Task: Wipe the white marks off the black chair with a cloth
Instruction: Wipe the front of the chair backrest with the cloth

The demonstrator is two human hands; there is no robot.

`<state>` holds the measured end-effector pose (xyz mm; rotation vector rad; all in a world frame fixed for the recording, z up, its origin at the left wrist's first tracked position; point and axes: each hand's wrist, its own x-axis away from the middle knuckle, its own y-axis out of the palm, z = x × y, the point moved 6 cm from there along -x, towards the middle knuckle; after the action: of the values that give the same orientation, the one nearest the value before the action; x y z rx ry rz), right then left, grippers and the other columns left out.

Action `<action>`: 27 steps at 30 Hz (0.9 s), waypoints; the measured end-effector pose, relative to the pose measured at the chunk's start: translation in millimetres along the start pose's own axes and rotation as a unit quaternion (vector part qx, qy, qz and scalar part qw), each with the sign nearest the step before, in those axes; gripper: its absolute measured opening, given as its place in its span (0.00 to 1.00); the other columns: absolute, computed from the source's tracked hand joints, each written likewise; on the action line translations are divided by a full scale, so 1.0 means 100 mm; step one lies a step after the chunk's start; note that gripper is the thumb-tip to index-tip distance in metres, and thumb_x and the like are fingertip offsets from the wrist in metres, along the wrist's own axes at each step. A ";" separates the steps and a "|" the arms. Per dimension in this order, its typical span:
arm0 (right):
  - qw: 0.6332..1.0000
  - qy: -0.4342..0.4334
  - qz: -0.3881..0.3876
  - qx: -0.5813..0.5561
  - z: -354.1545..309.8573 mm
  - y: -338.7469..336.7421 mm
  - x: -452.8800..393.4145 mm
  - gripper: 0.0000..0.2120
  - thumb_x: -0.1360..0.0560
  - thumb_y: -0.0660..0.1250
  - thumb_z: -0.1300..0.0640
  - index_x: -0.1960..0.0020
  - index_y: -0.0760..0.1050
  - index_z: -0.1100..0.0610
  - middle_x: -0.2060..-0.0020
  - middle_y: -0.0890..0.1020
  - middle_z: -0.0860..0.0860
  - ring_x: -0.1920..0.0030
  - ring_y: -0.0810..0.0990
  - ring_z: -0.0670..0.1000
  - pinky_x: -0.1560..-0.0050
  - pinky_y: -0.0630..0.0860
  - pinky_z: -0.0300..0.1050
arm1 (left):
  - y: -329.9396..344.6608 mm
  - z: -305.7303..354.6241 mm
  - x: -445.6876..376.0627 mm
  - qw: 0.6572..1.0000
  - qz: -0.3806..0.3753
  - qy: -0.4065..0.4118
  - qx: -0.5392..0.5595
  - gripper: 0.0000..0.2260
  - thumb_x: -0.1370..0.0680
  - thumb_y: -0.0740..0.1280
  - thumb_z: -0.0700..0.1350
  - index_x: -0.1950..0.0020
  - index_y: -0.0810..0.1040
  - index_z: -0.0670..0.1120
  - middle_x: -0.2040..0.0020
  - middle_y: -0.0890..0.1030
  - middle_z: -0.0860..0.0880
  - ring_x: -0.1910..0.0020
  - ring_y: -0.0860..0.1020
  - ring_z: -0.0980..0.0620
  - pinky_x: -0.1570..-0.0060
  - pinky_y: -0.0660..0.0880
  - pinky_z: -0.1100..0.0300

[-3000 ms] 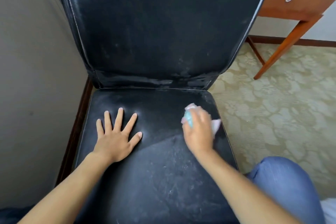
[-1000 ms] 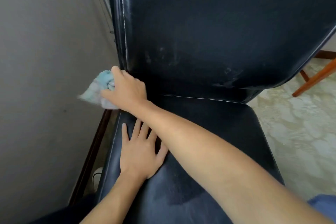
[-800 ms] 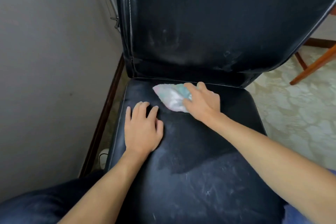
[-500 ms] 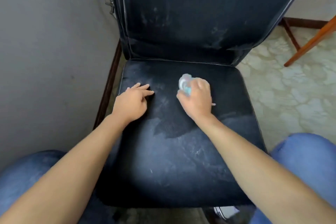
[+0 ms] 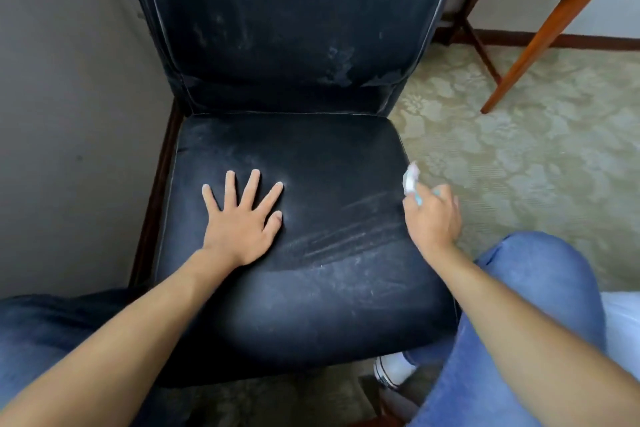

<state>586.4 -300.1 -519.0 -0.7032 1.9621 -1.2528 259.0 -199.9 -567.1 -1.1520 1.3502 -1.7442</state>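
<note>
Patterned beige carpet floor (image 5: 540,156) at right of frame, black chair (image 5: 298,149) standing on it at centre, wooden table leg (image 5: 540,45) upper right

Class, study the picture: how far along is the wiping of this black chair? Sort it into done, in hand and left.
Done: the rear of the seat looks mostly dark and clean. In hand: the right hand grips the cloth at the seat's right edge; the left hand rests flat on the seat. Left: white streaks across the seat's front half and smudges low on the backrest.

Head view, down onto chair (image 5: 311,184)
</note>
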 end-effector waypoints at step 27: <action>0.980 -0.187 0.020 0.061 -0.52 -0.20 1.69 0.25 0.27 0.61 0.59 0.34 0.76 0.40 0.64 0.74 0.52 0.66 0.73 0.61 0.66 0.75 0.54 | -0.02 -0.01 0.10 1.000 0.014 -0.001 -0.010 0.29 0.17 0.41 0.68 0.16 0.44 0.66 0.14 0.43 0.54 0.16 0.40 0.39 0.24 0.40 0.30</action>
<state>443.6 -406.1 -530.0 -0.7694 1.5730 -1.1143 254.1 -208.1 -562.3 -1.1411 1.3789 -1.7126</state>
